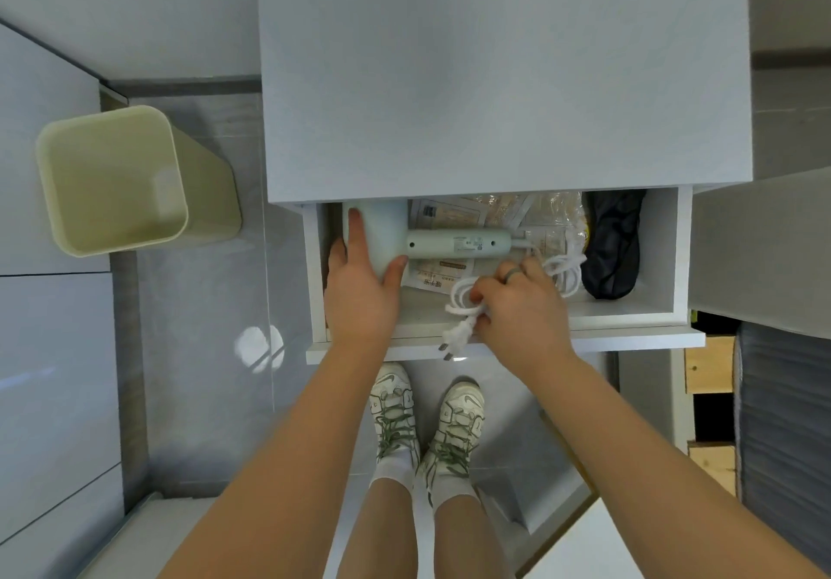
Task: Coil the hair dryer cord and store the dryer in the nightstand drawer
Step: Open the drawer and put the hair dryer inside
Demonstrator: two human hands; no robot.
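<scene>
The pale green hair dryer (449, 243) lies inside the open white nightstand drawer (665, 304), handle pointing right. My left hand (362, 290) grips its barrel at the drawer's left end. The white cord (564, 268) runs from the handle's tip and loops to the right. My right hand (521, 308) holds a bunch of cord loops at the drawer's front. The plug (454, 340) hangs over the drawer's front edge below my fingers.
Paper packets (454, 212) and a dark pouch (611, 250) lie in the drawer under and beside the dryer. The nightstand top (494, 75) overhangs the drawer's back. A pale green bin (121, 183) stands on the floor to the left. My feet are below the drawer front.
</scene>
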